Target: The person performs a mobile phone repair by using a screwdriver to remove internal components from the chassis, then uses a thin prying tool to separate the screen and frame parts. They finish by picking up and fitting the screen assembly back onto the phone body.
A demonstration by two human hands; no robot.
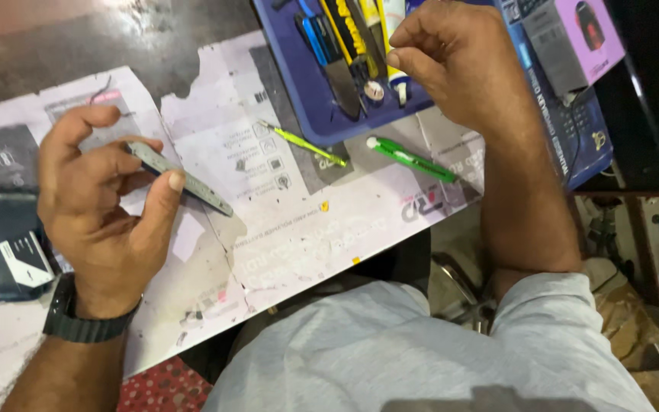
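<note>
Left hand [104, 210] pinches grey strip [181, 180] – right hand [455, 61] curled, perhaps empty

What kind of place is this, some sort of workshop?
Probably a small repair bench, perhaps for phones. A blue tray holds hand tools, green tweezers lie on the paper-covered worktop, a dark phone rests nearby, and the left hand holds a thin grey strip.

tray [299, 91] blue | tweezers [304, 144] yellow-green | pen [412, 159] green | strip [184, 177] grey | watch [84, 324] black | phone [11, 244] dark
</note>
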